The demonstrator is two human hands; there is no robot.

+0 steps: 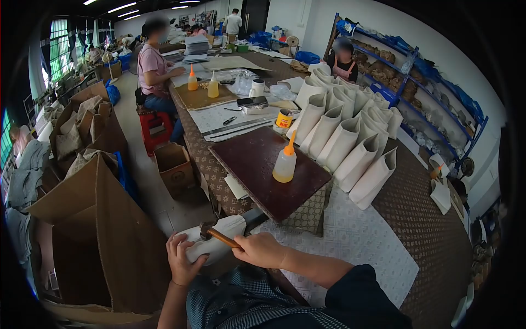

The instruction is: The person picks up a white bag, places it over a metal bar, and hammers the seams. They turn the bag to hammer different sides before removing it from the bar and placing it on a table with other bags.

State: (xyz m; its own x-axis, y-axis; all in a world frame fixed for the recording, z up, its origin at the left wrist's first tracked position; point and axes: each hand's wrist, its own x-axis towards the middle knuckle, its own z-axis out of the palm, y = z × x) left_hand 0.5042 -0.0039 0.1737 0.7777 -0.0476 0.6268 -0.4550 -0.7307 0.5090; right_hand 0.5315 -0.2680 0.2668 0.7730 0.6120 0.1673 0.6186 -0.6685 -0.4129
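Note:
My right hand (253,249) grips the wooden handle of a hammer (222,237), its dark head over a white piece (222,227). The white piece is fitted around a dark bar that juts out from under the dark red board (257,159). At the left end of the white piece, my left hand (185,257) holds it with fingers bent over its side. An orange-tipped glue bottle (284,164) stands upright on the board. Rows of white folded pieces (350,142) stand to the board's right.
A yellow can (282,120), a phone (252,102) and a pen (229,120) lie farther along the table. Large cardboard boxes (104,236) are at the left. A person (150,71) sits on a red stool (153,131); another person (342,60) is behind the white pieces.

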